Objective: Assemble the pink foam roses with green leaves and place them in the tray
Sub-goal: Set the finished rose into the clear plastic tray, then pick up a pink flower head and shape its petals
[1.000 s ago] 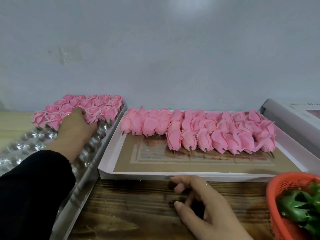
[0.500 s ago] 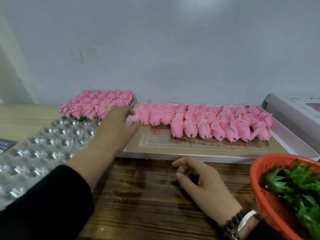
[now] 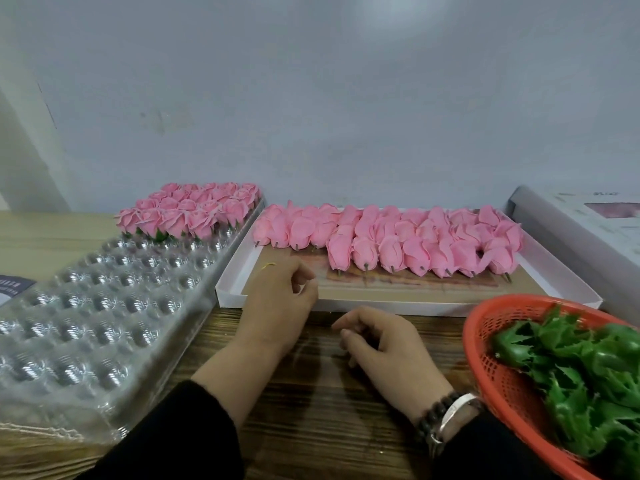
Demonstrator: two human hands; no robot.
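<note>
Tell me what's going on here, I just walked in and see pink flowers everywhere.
A person is fitting pink foam roses with green leaves. Finished roses fill the far end of the clear plastic tray; bare rose heads lie in a white box, and leaves wait in an orange basket. Right now the left hand and right hand hold nothing, loosely curled over the wooden table.
</note>
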